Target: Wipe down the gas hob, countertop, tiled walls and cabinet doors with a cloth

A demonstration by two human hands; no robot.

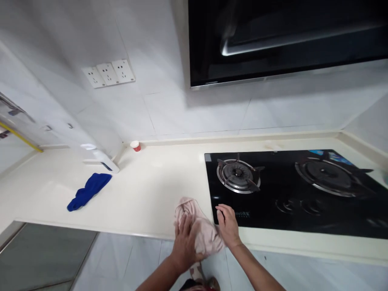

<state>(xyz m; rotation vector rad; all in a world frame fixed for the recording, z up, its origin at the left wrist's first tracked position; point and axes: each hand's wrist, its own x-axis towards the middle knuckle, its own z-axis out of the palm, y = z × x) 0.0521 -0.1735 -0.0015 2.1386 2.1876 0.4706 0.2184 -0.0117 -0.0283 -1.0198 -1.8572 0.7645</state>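
A crumpled pale pink cloth lies at the front edge of the cream countertop, partly hanging over it. My left hand is on the cloth, fingers laid over its top and thumb at its lower side, holding it. Just right of the cloth, my right hand is at the front left corner of the black glass gas hob. Its fingers are loosely bent, with the thumb apart and nothing visible between them. Whether its fingertips touch the glass, I cannot tell.
A dark blue cloth lies on the counter to the left. A small red and white paper cup stands by the back wall. Two burners, the left burner and the right burner, rise from the hob. A black range hood hangs above.
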